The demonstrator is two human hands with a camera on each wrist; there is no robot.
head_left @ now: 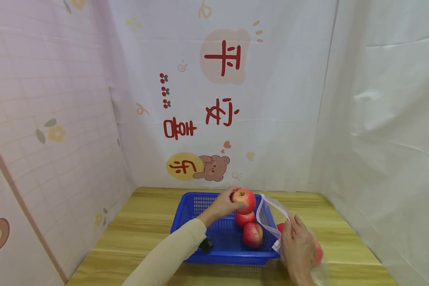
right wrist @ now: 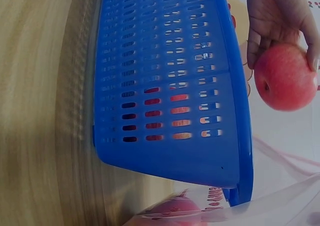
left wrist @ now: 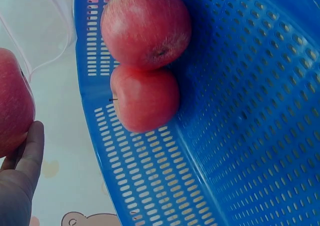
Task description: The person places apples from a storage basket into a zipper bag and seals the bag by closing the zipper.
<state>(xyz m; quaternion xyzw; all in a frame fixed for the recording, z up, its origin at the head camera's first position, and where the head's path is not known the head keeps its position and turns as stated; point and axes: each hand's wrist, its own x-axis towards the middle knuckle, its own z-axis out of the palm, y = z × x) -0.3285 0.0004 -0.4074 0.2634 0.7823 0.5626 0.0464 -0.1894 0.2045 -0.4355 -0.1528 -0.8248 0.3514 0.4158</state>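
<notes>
From my remote seat I see the left hand (head_left: 224, 204) gripping an apple (head_left: 246, 200) over the basket's (head_left: 232, 256) far right corner, right hand (head_left: 298, 247) holding the bag (head_left: 277, 205); apple's likely firm, slick, bruisable, so cup its sides.

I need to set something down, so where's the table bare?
Free: the table between basket and patterned left wall, and between bag and plain right wall. Crowded: the basket's right end, with apples, and the bag beside it.
</notes>
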